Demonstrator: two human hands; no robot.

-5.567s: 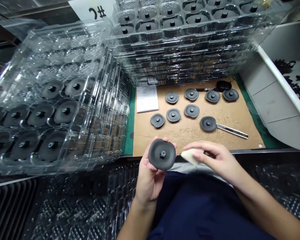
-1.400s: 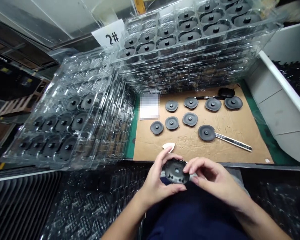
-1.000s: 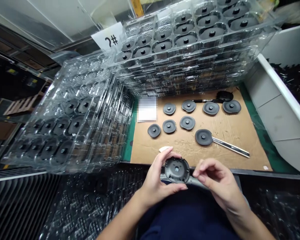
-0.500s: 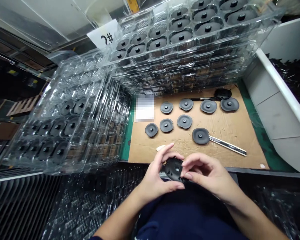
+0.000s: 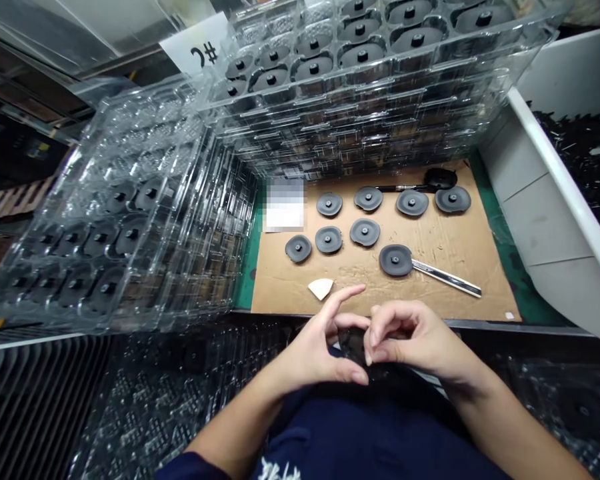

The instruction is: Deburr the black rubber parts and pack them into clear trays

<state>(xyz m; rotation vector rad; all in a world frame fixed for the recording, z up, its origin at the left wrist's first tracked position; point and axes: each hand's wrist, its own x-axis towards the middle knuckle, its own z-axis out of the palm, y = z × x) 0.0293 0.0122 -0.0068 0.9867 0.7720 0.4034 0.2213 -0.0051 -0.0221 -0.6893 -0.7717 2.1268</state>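
Left hand and right hand are together, both pinching a black rubber disc, mostly hidden by fingers, just in front of the cardboard. On the cardboard: more discs, a white wedge, and a utility knife.

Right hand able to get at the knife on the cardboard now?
Probably yes: only bare cardboard lies between the right hand and the knife, whose end sticks out from under another disc. But that hand is on the held disc and must let go first.
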